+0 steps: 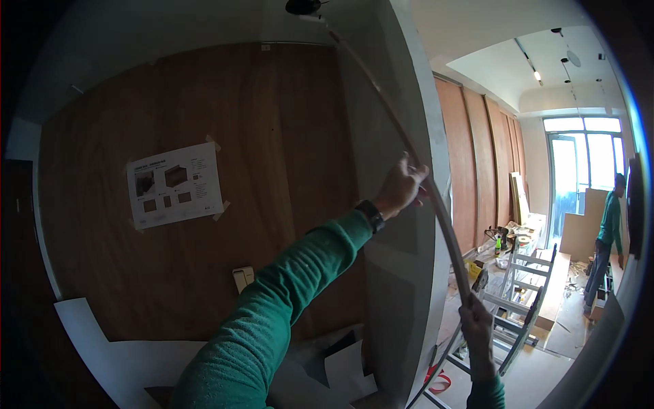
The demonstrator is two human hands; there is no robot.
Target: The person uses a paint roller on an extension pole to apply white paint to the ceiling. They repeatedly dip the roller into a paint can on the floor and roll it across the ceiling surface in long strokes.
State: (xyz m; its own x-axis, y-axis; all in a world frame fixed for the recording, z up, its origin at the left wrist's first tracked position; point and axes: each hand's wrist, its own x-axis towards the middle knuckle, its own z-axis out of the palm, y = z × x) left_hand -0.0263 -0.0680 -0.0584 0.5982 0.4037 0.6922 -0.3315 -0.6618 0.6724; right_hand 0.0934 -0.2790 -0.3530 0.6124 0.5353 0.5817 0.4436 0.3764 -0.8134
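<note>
A long thin pole [390, 112] slants from the lower right up to the ceiling. Its top end has a small white piece [313, 18], close beneath a dark round opening [303, 6] in the ceiling; whether the two touch I cannot tell. Midway up, my left hand [403, 185] has its fingers closed at the pole, with a dark watch [370, 215] on that wrist. Lower down, my right hand [476, 328] is wrapped round the pole. Both arms wear green sleeves. Behind the pole stands a grey wall corner [426, 225].
A paper sheet [176, 185] is taped to the brown wood panel [272, 129], above a switch plate [243, 277]. A stepladder [531, 300] stands at the right. Farther back are a person in green [608, 218], boards [579, 235] and scattered tools. Torn white sheeting [88, 341] lines the panel's bottom.
</note>
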